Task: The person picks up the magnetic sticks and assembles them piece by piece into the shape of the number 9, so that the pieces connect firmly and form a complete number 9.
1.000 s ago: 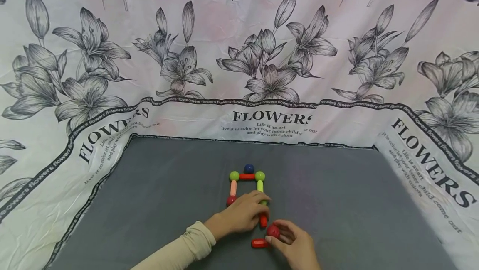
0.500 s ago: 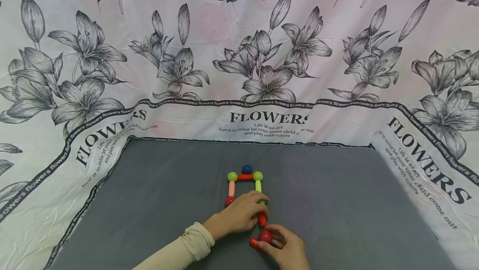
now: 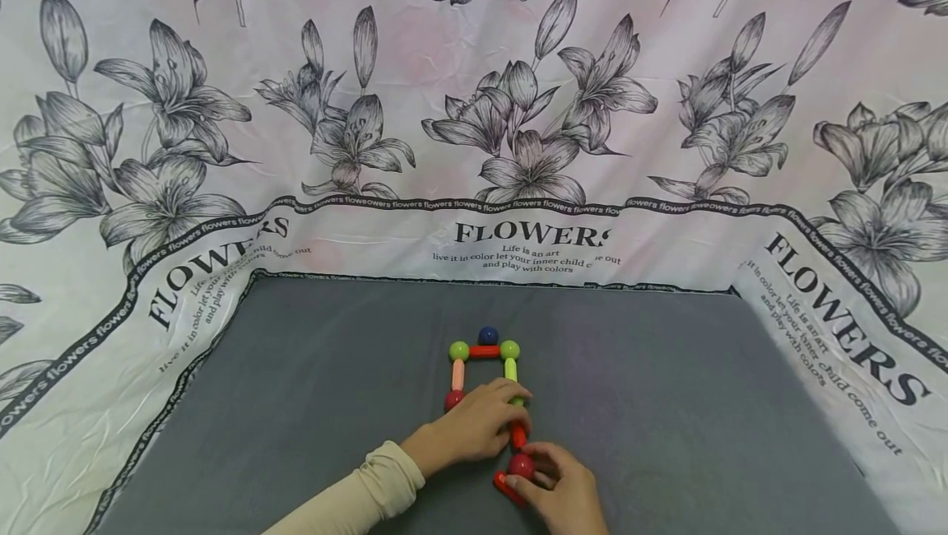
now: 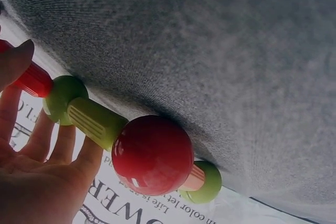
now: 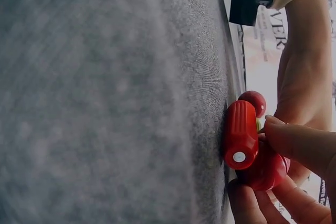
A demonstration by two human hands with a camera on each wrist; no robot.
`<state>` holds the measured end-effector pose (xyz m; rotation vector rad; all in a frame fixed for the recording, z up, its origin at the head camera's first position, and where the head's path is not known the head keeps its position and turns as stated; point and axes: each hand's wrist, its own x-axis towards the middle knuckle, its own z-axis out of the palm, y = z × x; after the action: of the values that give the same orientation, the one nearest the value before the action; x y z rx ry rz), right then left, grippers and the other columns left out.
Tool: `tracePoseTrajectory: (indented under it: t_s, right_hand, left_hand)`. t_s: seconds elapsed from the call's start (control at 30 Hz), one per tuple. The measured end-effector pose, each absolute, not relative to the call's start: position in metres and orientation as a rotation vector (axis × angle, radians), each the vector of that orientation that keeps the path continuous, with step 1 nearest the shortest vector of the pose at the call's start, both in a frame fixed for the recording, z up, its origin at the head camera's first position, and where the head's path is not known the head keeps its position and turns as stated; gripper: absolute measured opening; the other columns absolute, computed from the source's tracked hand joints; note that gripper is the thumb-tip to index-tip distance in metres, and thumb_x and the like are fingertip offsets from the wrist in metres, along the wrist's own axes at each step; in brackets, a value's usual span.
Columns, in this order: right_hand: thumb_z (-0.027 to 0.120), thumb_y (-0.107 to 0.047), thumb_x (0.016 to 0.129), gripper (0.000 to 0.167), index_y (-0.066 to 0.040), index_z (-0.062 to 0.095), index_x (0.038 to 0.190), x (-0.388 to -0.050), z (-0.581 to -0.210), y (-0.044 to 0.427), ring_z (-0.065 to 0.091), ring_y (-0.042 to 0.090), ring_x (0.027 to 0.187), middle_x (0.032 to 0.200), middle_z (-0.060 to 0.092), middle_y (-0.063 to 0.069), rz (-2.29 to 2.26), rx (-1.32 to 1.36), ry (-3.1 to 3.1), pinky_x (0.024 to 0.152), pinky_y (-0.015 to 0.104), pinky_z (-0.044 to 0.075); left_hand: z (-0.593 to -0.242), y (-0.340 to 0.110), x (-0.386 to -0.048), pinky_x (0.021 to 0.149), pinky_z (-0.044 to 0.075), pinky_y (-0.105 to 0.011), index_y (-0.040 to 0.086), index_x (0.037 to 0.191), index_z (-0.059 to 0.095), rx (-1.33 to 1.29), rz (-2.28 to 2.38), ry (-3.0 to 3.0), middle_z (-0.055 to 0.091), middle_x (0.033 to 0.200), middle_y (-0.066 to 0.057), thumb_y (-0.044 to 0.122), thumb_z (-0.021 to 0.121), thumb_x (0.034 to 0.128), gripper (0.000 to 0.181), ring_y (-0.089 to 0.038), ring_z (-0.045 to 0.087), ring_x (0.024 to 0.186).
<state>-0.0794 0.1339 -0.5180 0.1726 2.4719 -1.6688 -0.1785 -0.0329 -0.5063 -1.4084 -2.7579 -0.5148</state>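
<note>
Magnetic balls and sticks form a linked shape on the grey table. My left hand [image 3: 477,424] lies over its near right part; thumb and fingers pinch a red magnetic stick [image 4: 35,81] beside a green ball [image 4: 65,99]. A green stick [image 4: 98,123] joins that ball to a red ball [image 4: 153,155]. My right hand [image 3: 564,487] holds another red ball [image 3: 522,466] between thumb and fingers, at the near end of the left hand's stick; whether they touch is unclear. Against this ball lies a loose-ended red stick [image 5: 241,135], its metal tip showing.
Farther back, two green balls [image 3: 459,351] flank a red crosswise stick [image 3: 485,351], with a blue ball [image 3: 488,336] behind it. A pink stick [image 3: 457,375] forms the left side. The grey table [image 3: 666,403] meets flower-printed cloth [image 3: 533,247] at the back and sides.
My right hand has moved left with the red ball, closer to the red stick under my left hand. The near red stick has swung to a slant. The left hand stays in place.
</note>
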Motion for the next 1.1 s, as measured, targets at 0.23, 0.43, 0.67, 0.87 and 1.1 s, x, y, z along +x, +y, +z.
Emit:
tracePoseTrajectory:
  t_s: [0.23,0.43,0.67,0.87,1.1]
  right_hand:
    - [0.089,-0.024,0.074,0.051,-0.004,0.066,0.115,-0.0818,-0.5163,0.1358,0.072,0.023,0.099,0.111,0.071,0.014,-1.626,0.220,2.496,0.079,0.031,0.060]
    - [0.090,-0.024,0.074,0.051,-0.004,0.067,0.114,-0.0833,-0.5161,0.1364,0.071,0.021,0.096,0.110,0.071,0.012,-1.579,0.226,2.524,0.078,0.032,0.060]
    - [0.089,-0.025,0.074,0.047,-0.006,0.068,0.113,-0.0846,-0.5166,0.1373,0.068,0.016,0.091,0.108,0.071,0.008,-1.473,0.149,2.601,0.072,0.030,0.058]
    - [0.089,-0.025,0.075,0.046,-0.006,0.068,0.112,-0.0867,-0.5145,0.1388,0.068,0.016,0.091,0.108,0.071,0.008,-1.464,0.132,2.588,0.073,0.031,0.059]
    - [0.088,-0.027,0.075,0.047,-0.007,0.068,0.113,-0.0871,-0.5145,0.1400,0.067,0.014,0.089,0.107,0.071,0.007,-1.457,0.119,2.585,0.073,0.030,0.059]
  left_hand:
    - [-0.5057,-0.0322,-0.1778,0.104,0.049,-0.034,0.025,0.102,0.075,-1.422,-0.512,-2.747,0.062,0.135,-0.001,0.006,0.069,0.0864,0.026,-0.017,0.053,0.130]
    - [-0.5043,-0.0321,-0.1766,0.104,0.049,-0.033,0.025,0.102,0.075,-1.436,-0.500,-2.731,0.063,0.134,-0.002,0.004,0.069,0.0856,0.027,-0.017,0.054,0.129]
    - [-0.5061,-0.0321,-0.1768,0.103,0.050,-0.034,0.025,0.102,0.075,-1.428,-0.500,-2.731,0.063,0.133,-0.002,0.000,0.067,0.0860,0.030,-0.017,0.055,0.128]
    - [-0.5059,-0.0335,-0.1786,0.105,0.049,-0.034,0.025,0.103,0.075,-1.409,-0.527,-2.739,0.063,0.134,-0.002,0.001,0.064,0.0888,0.030,-0.017,0.055,0.128]
    - [-0.5016,-0.0386,-0.1774,0.108,0.047,-0.034,0.023,0.106,0.074,-1.401,-0.533,-2.733,0.063,0.134,-0.002,0.004,0.064,0.0895,0.027,-0.017,0.056,0.128]
